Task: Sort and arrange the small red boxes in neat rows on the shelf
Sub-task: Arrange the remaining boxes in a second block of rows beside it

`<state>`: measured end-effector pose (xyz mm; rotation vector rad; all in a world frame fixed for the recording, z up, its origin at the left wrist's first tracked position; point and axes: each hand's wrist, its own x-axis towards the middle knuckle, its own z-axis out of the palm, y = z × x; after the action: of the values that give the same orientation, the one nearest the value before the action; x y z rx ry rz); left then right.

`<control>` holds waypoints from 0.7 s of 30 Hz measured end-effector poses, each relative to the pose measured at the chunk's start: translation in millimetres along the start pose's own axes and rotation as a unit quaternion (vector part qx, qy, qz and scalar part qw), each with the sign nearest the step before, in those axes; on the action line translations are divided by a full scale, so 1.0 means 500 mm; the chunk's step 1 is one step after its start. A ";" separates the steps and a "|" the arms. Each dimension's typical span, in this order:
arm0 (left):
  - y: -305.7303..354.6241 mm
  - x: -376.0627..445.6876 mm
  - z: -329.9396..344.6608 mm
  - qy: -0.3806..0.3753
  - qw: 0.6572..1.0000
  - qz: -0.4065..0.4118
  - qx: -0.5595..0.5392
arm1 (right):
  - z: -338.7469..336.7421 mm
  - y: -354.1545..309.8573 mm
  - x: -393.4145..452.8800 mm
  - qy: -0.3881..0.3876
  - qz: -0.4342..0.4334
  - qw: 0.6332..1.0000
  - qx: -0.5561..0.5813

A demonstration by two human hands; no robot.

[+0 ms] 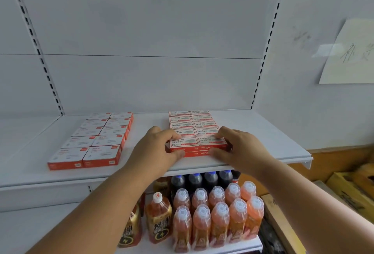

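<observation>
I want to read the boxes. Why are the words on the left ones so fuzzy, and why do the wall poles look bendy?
In the head view, the left group of red boxes looks pale and washed out, so its print blurs; the stack under the hands reads more sharply. The slotted uprights lean and curve because of the wide-angle lens. The paper sign is soft too.

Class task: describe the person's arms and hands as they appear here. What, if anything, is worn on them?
Both forearms are bare right to the frame's edge: no sleeves or cuffs show. The left hand and right hand wear no gloves, and no watch, bracelet or ring shows on them. No markings or bandages are visible. Fingernails look short and unpainted.
</observation>
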<state>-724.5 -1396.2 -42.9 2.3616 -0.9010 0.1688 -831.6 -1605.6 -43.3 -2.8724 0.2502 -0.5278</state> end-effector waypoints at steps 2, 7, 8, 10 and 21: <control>-0.003 -0.004 0.001 0.005 1.000 0.006 0.008 | 0.003 0.001 -0.003 0.011 -0.008 1.000 -0.006; -0.004 -0.009 0.003 0.023 1.000 0.015 0.003 | 0.003 0.004 -0.009 0.022 -0.018 1.000 -0.010; -0.004 -0.009 0.004 0.023 1.000 0.016 0.004 | 0.002 0.006 -0.010 0.022 -0.022 0.999 -0.010; -0.005 -0.009 0.005 0.024 1.000 0.017 0.005 | 0.002 0.008 -0.010 0.021 -0.030 0.999 -0.012; 0.002 -0.020 0.004 0.047 0.999 0.019 0.013 | -0.004 0.018 -0.014 0.056 -0.040 0.997 0.044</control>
<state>-732.8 -1392.4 -47.2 2.3400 -0.9036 0.3058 -839.9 -1613.3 -46.1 -2.7803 0.1263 -0.6990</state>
